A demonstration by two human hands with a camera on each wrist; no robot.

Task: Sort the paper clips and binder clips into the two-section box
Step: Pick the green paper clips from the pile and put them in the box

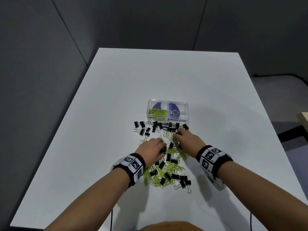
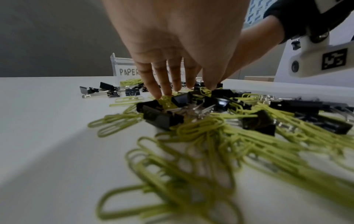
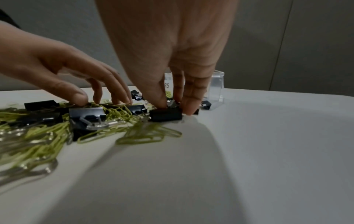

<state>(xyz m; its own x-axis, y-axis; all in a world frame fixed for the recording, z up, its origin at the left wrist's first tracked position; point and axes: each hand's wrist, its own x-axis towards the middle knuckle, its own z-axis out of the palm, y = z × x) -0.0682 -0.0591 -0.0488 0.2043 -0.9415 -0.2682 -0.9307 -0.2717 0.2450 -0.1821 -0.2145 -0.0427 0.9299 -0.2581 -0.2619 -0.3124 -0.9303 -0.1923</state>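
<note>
A clear two-section box [image 1: 168, 102] stands beyond the pile; its left section, labelled PAPER CLIPS, holds green paper clips [image 1: 157, 112], and the BINDER CLIPS section looks empty. Green paper clips [image 1: 156, 176] and black binder clips [image 1: 167, 175] lie mixed on the white table. More binder clips [image 1: 141, 129] are strewn just before the box. My left hand [image 1: 162, 145] rests spread fingertips [image 2: 164, 93] on the pile. My right hand [image 1: 177, 133] pinches a black binder clip [image 3: 165, 116] between thumb and fingers at the pile's right edge.
The white table [image 1: 108, 100] has bare surface to the left, right and behind the box. Grey partition walls surround it. A pale wooden edge [image 1: 303, 117] shows at the far right. The right wrist's camera mount [image 2: 316, 60] hangs close to my left hand.
</note>
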